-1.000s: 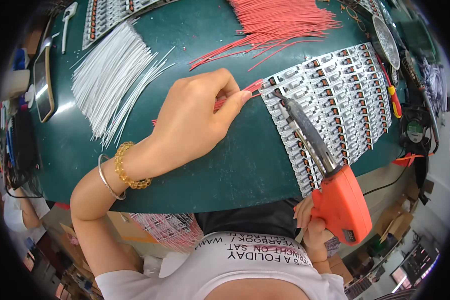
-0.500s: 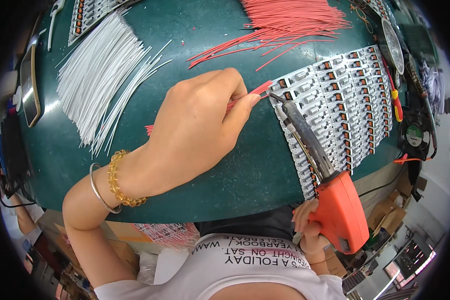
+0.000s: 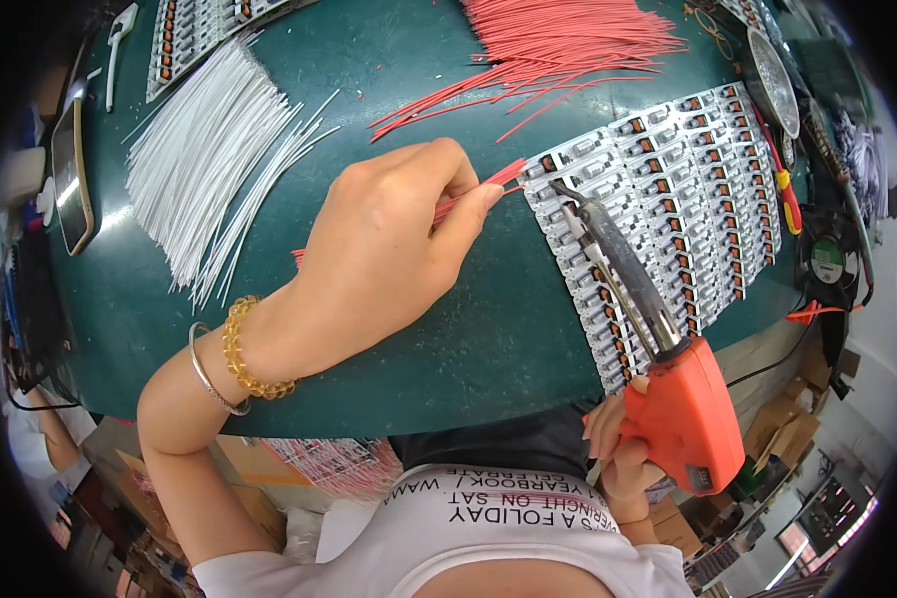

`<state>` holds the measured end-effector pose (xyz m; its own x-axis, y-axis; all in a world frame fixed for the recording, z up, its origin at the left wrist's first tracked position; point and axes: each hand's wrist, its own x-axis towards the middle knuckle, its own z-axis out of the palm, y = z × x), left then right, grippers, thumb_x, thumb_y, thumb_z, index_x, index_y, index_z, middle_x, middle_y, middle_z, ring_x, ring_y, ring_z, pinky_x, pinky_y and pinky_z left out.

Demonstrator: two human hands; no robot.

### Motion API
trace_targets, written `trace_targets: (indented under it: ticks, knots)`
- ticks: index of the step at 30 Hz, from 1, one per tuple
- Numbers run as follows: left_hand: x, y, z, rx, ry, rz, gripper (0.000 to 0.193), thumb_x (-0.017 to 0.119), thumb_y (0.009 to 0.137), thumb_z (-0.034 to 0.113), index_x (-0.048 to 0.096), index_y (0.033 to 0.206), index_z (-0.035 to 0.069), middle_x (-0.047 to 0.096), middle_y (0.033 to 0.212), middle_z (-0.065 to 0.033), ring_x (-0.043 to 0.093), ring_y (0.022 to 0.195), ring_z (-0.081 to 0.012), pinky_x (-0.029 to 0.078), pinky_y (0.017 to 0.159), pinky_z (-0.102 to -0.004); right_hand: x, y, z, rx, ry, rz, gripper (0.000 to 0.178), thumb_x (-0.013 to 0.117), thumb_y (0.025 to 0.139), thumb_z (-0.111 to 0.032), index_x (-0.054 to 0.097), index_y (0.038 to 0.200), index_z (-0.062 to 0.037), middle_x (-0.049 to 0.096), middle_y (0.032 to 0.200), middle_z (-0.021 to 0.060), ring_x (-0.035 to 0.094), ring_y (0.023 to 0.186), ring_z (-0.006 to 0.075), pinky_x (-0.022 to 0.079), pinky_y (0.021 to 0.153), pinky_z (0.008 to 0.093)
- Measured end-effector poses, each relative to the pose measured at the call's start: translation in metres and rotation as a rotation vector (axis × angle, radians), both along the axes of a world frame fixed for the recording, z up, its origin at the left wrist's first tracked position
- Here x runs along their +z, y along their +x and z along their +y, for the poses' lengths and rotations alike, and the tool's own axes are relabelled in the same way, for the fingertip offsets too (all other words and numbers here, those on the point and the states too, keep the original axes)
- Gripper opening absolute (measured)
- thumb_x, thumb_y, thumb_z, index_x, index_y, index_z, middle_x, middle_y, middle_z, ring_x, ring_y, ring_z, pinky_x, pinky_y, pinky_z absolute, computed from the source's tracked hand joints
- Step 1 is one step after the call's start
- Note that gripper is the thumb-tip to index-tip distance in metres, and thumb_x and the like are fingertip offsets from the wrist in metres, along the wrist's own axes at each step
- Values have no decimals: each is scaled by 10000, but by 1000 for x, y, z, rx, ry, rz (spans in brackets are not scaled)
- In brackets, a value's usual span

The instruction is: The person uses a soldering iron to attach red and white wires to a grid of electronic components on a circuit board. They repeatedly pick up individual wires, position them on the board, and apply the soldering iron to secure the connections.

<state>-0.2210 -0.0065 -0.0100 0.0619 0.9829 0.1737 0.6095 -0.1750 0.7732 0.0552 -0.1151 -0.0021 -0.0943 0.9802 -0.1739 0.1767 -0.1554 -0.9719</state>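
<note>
My left hand point(image 3: 388, 229) pinches a small bundle of red wires point(image 3: 511, 173) between thumb and forefinger; their tips reach the upper left corner of a panel of small switch parts point(image 3: 657, 199). Below the palm the other wire ends poke out. A red soldering gun point(image 3: 679, 414) is gripped by its handle in my right hand point(image 3: 620, 444), whose fingers are partly hidden behind the tool. The gun's dark, slanted tip lies over the panel's left edge, just below and right of the wire tips. Whether it touches a part I cannot tell.
On the green table point(image 3: 438, 359) lie a stack of white wires point(image 3: 204, 159) at left and a pile of red wires point(image 3: 568, 40) at the back. A phone point(image 3: 73, 184) is at the far left. A screwdriver point(image 3: 789, 202), a metal dish point(image 3: 773, 85) and a fan point(image 3: 829, 254) line the right side.
The soldering gun's tip has shifted slightly right and away from the wire tips. My left hand still pinches the red wires. The whole view has shifted a little.
</note>
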Motion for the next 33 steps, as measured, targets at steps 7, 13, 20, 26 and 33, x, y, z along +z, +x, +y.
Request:
trace_targets:
  ticks: [7, 13, 20, 26, 33]
  knots:
    - [19, 1, -3, 70, 106, -18, 116, 697, 879, 56, 632, 811, -11, 594, 674, -48, 531, 580, -99, 406, 526, -232, 12, 0, 2, -9, 16, -26, 806, 623, 855, -607, 457, 1306, 39, 431, 509, -28, 431, 417, 100, 426, 490, 257]
    - [-3, 12, -10, 5, 33, -38, 129, 698, 860, 33, 609, 779, -14, 569, 656, -63, 496, 545, -126, 374, 500, -260, 11, 9, -3, 71, 11, -90, 795, 607, 858, -624, 468, 1286, 31, 438, 509, -22, 437, 427, 106, 435, 499, 276]
    - [-2, 14, -8, -6, 35, -3, 150, 702, 850, 28, 592, 751, 0, 566, 648, -64, 486, 526, -144, 355, 482, -283, -3, 16, -14, -57, -14, -23, 762, 600, 834, -665, 507, 1150, 22, 441, 502, -19, 449, 446, 121, 440, 510, 286]
    - [-4, 11, -10, 1, 84, 28, 164, 704, 844, 22, 576, 741, 11, 555, 642, -59, 480, 518, -145, 348, 473, -281, -4, 44, -13, 336, 117, -456, 104, 600, 766, -134, 630, 775, -35, 636, 746, 82, 561, 579, 212, 464, 558, 335]
    - [-7, 12, -9, -4, 111, 21, 165, 705, 841, 23, 574, 742, 8, 554, 643, -65, 485, 517, -154, 354, 475, -287, -17, 25, -21, -23, 97, -148, 775, 581, 777, -633, 541, 1121, 60, 471, 537, -8, 468, 471, 125, 449, 523, 286]
